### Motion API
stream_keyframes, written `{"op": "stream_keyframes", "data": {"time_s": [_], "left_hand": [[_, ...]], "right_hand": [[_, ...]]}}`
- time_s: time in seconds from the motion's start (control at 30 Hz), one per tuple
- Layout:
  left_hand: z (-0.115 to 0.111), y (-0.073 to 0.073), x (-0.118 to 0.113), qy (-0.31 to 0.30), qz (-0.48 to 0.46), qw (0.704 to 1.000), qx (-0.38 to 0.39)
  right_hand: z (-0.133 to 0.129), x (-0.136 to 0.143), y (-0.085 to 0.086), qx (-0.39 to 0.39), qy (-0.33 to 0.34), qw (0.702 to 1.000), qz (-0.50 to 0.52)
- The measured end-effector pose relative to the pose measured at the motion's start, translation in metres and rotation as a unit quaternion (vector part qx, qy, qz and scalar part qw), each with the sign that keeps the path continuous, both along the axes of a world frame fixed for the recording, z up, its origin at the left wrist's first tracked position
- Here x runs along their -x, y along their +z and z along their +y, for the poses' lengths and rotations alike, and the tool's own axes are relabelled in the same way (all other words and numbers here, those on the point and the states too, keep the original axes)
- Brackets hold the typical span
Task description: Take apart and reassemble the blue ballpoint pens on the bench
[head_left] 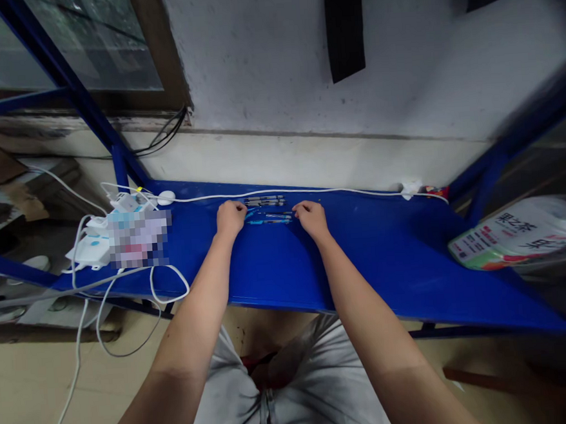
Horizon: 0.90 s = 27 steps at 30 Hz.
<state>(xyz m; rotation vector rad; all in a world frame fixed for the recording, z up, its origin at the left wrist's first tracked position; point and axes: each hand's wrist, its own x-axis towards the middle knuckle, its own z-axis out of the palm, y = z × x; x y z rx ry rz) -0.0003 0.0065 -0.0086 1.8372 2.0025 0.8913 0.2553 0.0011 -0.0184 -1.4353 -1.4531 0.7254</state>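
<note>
Several slim pens lie between my hands on the blue tabletop (277,264). The back group of dark and clear pens (265,201) lies side by side, pointing left to right. In front of it is a light blue pen (269,222). My left hand (230,217) is at the left ends of the pens, its fingers closed in a pinch beside a small light blue piece (250,213). What it holds is too small to tell. At the right ends, my right hand (312,217) is closed, thumb and forefinger pinching the tip of a dark pen (279,215).
White power strips (91,241) with tangled cables stand at the left, next to a blurred-out item (142,238). A white cable (272,191) runs along the back edge to a plug (410,189). A large labelled bottle (521,231) lies at the right. Blue frame posts rise at both ends.
</note>
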Motion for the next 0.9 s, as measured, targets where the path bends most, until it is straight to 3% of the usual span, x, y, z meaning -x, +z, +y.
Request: {"op": "stream_keyframes", "data": {"time_s": [0.47,0.9], "left_hand": [[0.004,-0.001,-0.006,-0.003,0.019,1.0,-0.008],[0.001,0.0,-0.014,-0.072,0.027,0.997,-0.028]], "right_hand": [[0.002,0.0,-0.004,0.0,0.006,1.0,-0.002],[0.004,0.0,-0.008,-0.052,0.003,0.997,-0.062]]}}
